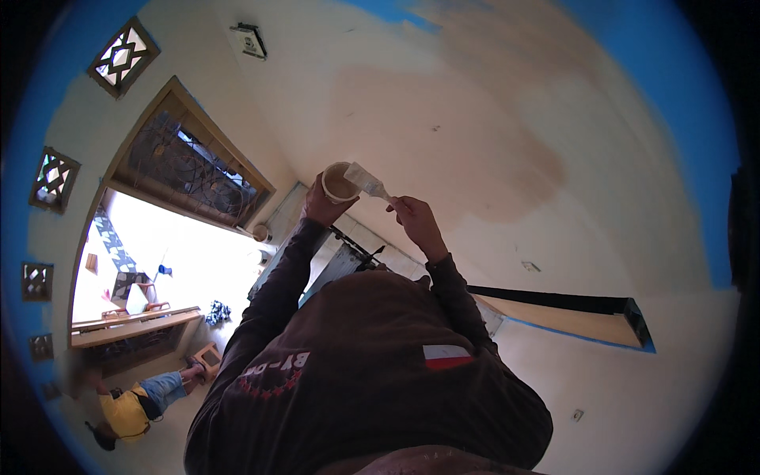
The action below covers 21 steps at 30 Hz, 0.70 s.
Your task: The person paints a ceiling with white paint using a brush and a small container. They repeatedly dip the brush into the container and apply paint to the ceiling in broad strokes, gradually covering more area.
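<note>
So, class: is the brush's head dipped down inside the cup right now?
No: the brush lies across the rim of the cup, its bristles outside.

Both arms (dark-sleeved) reach upward; the left hand (321,207) is cupped closed, the right hand (416,224) pinched in a tight grip.

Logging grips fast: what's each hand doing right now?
Left hand: closed around a small paint cup.
Right hand: closed on a paintbrush, bristles over the cup.

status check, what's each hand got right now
Left hand grip shut on small paint cup, held up. Right hand grip shut on flat paintbrush, bristles at the cup rim. Nothing between them.
</note>
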{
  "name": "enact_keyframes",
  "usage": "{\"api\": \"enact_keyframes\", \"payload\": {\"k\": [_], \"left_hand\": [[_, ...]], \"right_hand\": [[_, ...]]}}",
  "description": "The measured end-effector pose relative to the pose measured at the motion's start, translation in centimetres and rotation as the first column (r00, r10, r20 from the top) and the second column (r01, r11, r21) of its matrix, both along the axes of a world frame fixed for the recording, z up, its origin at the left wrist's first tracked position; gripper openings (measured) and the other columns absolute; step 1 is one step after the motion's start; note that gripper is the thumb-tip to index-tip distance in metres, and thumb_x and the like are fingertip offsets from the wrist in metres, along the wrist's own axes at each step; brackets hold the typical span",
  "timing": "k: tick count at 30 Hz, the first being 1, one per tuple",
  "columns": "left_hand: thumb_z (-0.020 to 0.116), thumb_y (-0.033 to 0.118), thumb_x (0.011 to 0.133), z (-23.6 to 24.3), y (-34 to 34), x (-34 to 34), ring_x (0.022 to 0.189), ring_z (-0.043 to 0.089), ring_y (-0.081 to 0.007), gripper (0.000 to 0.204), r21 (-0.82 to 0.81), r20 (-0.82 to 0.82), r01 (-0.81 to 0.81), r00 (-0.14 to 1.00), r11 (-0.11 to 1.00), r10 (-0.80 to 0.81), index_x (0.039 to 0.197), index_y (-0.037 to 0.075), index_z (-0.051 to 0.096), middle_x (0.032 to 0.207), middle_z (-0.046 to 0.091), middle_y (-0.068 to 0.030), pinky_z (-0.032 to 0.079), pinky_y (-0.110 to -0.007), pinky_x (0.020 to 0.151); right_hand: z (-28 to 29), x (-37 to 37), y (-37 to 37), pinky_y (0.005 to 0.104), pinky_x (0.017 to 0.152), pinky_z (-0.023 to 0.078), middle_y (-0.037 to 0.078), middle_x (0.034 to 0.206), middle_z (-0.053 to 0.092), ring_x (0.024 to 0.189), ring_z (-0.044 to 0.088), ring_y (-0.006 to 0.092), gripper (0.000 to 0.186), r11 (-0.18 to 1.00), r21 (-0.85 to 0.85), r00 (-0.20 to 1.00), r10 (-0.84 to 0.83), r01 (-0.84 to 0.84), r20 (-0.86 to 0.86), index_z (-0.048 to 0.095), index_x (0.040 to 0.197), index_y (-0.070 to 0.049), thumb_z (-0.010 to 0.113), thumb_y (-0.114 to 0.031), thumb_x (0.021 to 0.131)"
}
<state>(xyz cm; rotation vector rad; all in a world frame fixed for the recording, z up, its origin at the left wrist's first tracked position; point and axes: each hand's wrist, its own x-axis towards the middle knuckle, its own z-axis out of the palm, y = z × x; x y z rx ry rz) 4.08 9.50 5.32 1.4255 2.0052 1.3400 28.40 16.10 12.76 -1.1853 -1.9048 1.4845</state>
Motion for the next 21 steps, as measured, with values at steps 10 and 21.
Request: {"api": "enact_keyframes", "payload": {"k": [10,21], "left_hand": [[0.093,0.040,0.067,1.1,-0.3,0.3,0.115,0.066,-0.0332,0.087,0.007,0.012,-0.003,1.000,1.000,0.003,0.133,0.005,0.050,0.122,0.066,-0.0169,0.055,-0.045,0.095],[0.093,0.041,0.067,1.3,-0.4,0.2,0.115,0.066,-0.0340,0.088,-0.079,0.024,-0.049,0.998,0.996,0.051,0.134,0.005,0.048,0.123,0.066,-0.0175,0.054,-0.045,0.096]], "right_hand": [[-0.2,-0.3,0.0,0.0309,0.055,0.040,0.002,0.061,0.052,0.056,0.048,0.0108,0.041,0.999,0.039,0.998,0.020,-0.022,0.051,0.072,0.092,0.001,0.058,-0.037,0.103],[0.7,-0.8,1.2,0.0279,0.053,0.035,-0.003,0.059,0.046,0.056,0.041,0.0068,0.038,0.999,0.027,0.999,0.034,-0.033,-0.020,0.071,0.090,0.001,0.056,-0.031,0.105]]}}
